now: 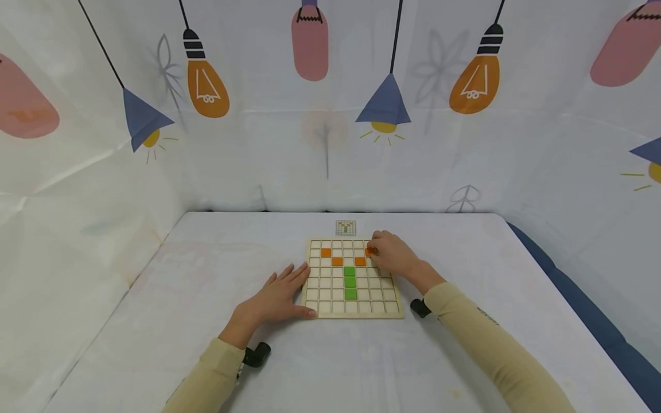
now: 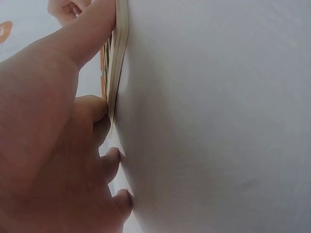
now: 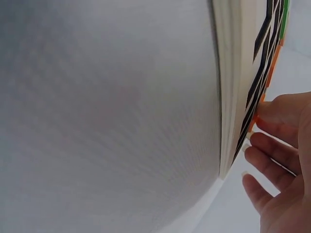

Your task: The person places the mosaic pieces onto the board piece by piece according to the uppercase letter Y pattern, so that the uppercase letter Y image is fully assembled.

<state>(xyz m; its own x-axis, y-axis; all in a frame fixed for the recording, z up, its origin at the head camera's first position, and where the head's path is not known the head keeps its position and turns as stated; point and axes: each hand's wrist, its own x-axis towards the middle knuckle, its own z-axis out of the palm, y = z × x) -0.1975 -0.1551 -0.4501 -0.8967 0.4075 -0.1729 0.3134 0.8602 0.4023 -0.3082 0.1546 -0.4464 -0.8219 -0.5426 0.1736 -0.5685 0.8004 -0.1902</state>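
A wooden grid board [image 1: 330, 315] lies on the white table, with three green tiles [image 1: 350, 281] in a column below several orange tiles [image 1: 337, 261]. My left hand [image 1: 279, 295] rests with fingers spread at the board's left edge, thumb at the near left corner. In the left wrist view its thumb [image 2: 92, 36] lies along the board's side. At the far right of the grid, my right hand [image 1: 393, 253] pinches an orange tile [image 1: 369, 252] between thumb and index finger. The right wrist view shows those fingertips low at the board's surface, the other fingers loosely bent.
A small card [image 1: 345, 228] printed with a grid pattern lies just behind the board. White cloth with printed lamps [image 1: 384, 103] hangs behind the table [image 1: 155, 321]. Dark blue fabric [image 1: 583, 298] runs along the table's right side.
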